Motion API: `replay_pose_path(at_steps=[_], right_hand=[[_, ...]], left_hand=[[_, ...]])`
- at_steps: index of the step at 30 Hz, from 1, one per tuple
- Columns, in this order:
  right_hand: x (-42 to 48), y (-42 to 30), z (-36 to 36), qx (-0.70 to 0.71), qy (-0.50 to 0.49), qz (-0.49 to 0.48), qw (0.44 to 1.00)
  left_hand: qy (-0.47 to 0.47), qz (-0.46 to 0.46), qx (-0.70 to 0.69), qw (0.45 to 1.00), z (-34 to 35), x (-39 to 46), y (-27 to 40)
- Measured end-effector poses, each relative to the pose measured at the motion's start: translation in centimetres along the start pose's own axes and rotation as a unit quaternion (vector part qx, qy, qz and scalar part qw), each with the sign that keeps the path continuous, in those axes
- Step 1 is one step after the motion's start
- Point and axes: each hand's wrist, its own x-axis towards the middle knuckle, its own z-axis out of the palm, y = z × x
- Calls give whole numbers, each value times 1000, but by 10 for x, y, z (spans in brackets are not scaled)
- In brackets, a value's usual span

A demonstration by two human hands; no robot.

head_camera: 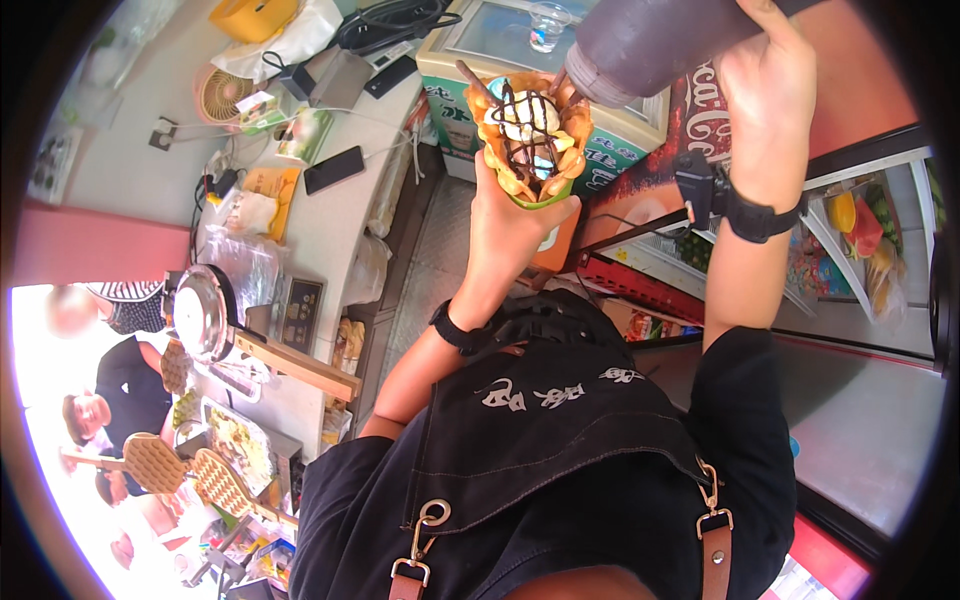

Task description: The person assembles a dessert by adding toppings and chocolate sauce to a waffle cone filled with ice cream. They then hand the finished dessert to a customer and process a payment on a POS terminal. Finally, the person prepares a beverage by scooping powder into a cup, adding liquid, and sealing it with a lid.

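Observation:
My left hand point(506, 225) is wrapped around the green-edged base of a bubble waffle cone point(581, 154). Scoops of ice cream point(536, 112) fill the cone, crossed by dark sauce lines, with a chocolate-coloured wafer stick point(474, 81) standing at the left rim. In my right hand point(772, 90) is a large dark squeeze bottle point(660, 41), tilted so its capped end points towards the cone's upper right side. Whether its nozzle touches the cone cannot be told. Both wrists wear black bands; the right one carries a small device point(694, 187).
A glass-topped freezer point(480, 34) bearing a plastic cup point(549, 30) stands beyond the cone. The counter point(352, 217) at left holds a phone point(334, 170), a round waffle maker point(202, 315) and waffle-shaped paddles point(154, 461). Several people are beyond it. An open-shelved fridge point(832, 247) is at right.

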Motion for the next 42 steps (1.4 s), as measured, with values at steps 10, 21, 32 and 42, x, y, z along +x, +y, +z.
replay_pose_path(at_steps=[10,21,32,42], right_hand=[[-77,-23,-28,118,291,-64,947],[-168,-43,-75,183,529,-67,826],[-308,5,-223,408,659,100,624],[-268,44,-332,727,616,125,276]], left_hand=[[-78,-78,-128,986,-2,-20,34],[-220,-115,-86,965,27,-59,50],[-339,-162,-132,917,96,-84,1],[-242,-169,16,955,94,-45,-28]])
